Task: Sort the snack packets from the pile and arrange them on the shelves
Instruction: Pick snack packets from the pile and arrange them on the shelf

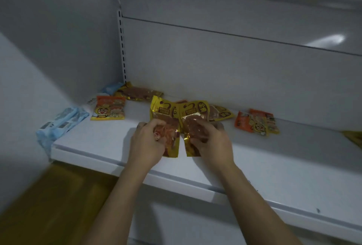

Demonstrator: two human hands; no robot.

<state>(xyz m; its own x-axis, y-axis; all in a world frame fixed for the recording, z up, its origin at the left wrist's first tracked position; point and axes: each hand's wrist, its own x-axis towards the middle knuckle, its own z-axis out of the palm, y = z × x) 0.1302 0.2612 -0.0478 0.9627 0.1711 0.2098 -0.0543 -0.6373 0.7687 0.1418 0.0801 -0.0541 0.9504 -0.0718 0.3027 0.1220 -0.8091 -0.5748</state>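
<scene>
Two gold packets with brown contents stand side by side on the white shelf point(101, 142). My left hand point(146, 144) grips the left gold packet point(163, 113) by its lower half. My right hand point(210, 142) grips the right gold packet point(193, 112) the same way. Behind them lies another gold packet point(222, 114), and one more gold packet point(138, 92) rests near the back left corner. An orange cartoon packet point(109, 110) lies flat to the left; a small stack of orange packets point(256, 123) lies to the right.
Pale blue packets point(60, 125) hang over the shelf's left end, and another blue packet point(110, 87) sits in the back corner. A gold packet edge point(353, 137) shows at far right. A slotted upright point(122, 44) runs up the back wall. Wooden floor point(49, 205) lies below left.
</scene>
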